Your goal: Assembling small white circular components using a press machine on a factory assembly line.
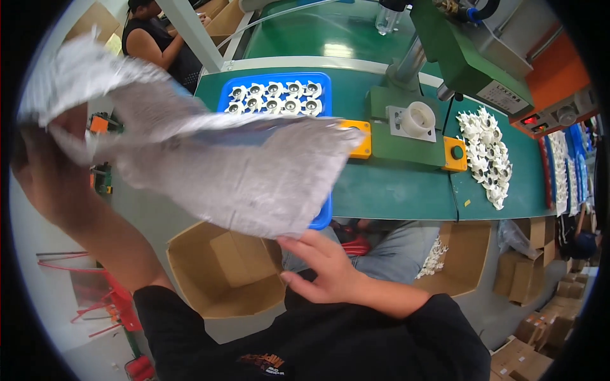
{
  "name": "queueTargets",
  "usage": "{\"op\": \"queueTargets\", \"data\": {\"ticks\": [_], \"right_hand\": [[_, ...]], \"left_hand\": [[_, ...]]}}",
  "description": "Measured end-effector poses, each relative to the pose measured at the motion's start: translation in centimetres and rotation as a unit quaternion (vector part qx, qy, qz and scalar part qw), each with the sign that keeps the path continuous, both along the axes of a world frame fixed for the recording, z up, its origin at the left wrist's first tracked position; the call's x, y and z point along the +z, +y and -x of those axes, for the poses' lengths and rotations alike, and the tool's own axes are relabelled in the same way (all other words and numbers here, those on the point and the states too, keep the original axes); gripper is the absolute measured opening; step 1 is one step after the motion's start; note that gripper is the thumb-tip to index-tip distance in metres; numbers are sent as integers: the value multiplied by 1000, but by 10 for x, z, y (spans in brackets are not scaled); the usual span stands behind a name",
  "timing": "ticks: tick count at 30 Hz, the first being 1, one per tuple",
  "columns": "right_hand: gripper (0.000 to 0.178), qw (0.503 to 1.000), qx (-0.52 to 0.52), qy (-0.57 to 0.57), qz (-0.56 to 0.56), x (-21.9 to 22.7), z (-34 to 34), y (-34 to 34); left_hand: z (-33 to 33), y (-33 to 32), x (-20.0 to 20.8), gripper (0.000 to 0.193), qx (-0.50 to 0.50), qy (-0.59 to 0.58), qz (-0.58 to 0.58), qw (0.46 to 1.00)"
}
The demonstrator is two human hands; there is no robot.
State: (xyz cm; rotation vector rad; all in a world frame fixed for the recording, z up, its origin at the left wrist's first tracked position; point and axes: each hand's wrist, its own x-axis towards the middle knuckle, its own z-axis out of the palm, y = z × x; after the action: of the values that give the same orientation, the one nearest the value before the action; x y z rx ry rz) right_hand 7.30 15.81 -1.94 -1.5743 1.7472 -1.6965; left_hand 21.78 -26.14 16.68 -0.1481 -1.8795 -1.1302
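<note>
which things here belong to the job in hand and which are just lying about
Likely job:
crinkled silvery wrapping, in left hand, right hand at its edge
rectangular blue plastic tray

Probably lying about:
clear plastic bag
stacked brown cardboard boxes

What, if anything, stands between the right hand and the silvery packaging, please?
Nothing visible does: the right hand is at the lower edge of the silvery packaging, with no other thing between them. The packaging itself hides part of the blue tray.
</note>
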Motion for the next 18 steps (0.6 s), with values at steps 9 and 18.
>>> {"op": "queueTargets", "data": {"ticks": [9, 18], "right_hand": [[43, 975, -208, 78, 20, -14, 23, 37], [37, 925, 21, -366, -103, -31, 44, 25]], "left_hand": [[165, 104, -9, 30, -147, -10, -106, 983], [218, 35, -95, 36, 269, -384, 166, 868]]}}
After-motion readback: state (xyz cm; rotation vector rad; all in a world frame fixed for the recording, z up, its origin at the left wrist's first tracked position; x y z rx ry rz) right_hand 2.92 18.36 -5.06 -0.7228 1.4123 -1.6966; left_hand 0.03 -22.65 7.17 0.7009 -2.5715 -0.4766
